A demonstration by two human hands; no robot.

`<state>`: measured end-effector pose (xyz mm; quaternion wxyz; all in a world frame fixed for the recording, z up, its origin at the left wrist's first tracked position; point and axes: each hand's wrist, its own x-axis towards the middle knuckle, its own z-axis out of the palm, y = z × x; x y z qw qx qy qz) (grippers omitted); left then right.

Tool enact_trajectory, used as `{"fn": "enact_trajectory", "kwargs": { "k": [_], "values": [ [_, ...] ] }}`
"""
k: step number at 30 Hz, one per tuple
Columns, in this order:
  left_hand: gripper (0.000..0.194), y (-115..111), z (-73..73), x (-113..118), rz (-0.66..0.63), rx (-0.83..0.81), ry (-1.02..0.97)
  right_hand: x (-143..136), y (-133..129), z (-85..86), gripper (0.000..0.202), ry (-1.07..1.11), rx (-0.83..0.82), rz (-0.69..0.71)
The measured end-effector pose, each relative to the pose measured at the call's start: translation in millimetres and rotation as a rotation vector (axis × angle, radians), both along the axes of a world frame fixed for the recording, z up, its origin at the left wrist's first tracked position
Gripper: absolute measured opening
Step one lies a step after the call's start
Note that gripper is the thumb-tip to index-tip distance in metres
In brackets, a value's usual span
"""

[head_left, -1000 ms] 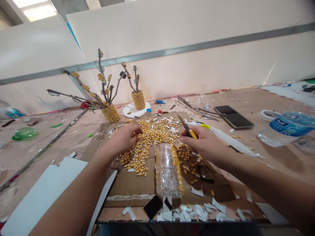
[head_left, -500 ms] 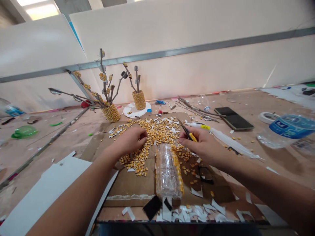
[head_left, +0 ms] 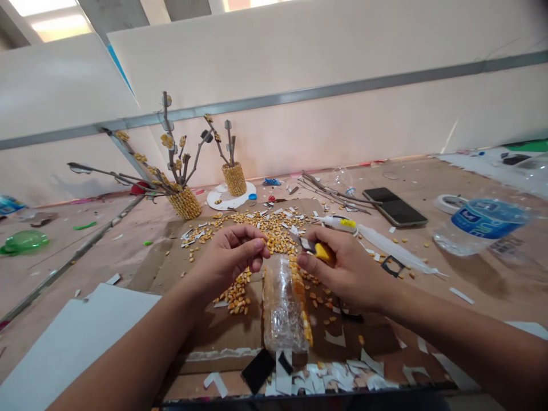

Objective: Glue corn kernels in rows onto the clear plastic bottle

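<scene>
My left hand (head_left: 240, 251) is closed in a pinch, with a yellow corn kernel (head_left: 268, 248) at its fingertips. In my right hand (head_left: 338, 265) is a yellow utility knife (head_left: 324, 253), its blade end pointing left toward the left fingertips. Between and below both hands lies a clear plastic bottle (head_left: 283, 308), with rows of kernels stuck along its sides. Beyond the hands, loose corn kernels (head_left: 280, 228) are heaped on a cardboard sheet (head_left: 226, 334).
Two kernel-covered pots with twigs (head_left: 185, 202) (head_left: 234, 180) stand at the back left. To the right lie a glue tube (head_left: 338, 222), a phone (head_left: 394, 206), a tape roll (head_left: 450, 203) and a cut bottle (head_left: 479, 225). Paper scraps (head_left: 334, 377) line the front edge.
My left hand has lifted off the kernel heap and come toward the bottle, fingertips pinched. The knife in my right hand has turned and moved closer to the left hand. The view has shifted slightly.
</scene>
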<state>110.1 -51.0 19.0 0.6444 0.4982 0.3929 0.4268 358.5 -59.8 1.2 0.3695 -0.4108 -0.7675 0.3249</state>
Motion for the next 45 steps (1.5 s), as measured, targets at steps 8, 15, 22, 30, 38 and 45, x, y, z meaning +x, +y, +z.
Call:
{"fn": "enact_trajectory", "kwargs": {
  "k": [8,15,22,30,38,45],
  "values": [
    [0.041,-22,-3.9,23,-0.078,-0.093,-0.072,-9,-9,-13.8,0.02,0.138,0.414,0.033],
    [0.034,-28,3.8,24,-0.084,-0.033,0.079,-8,-14,-15.2,0.026,0.127,0.606,0.092],
    [0.028,-28,10.2,23,-0.065,-0.004,0.129,-8,-13,-12.2,0.006,0.043,0.609,0.029],
    [0.031,-25,-2.8,19,0.012,-0.008,0.054,-8,-6,-11.9,0.063,-0.185,0.419,-0.018],
    [0.025,-29,0.3,24,-0.024,-0.037,0.003,-10,-6,-14.4,0.071,-0.22,0.357,-0.01],
    [0.028,-29,-2.7,24,-0.02,-0.043,-0.009,-11,-6,-10.9,0.073,-0.215,0.31,0.009]
  ]
}}
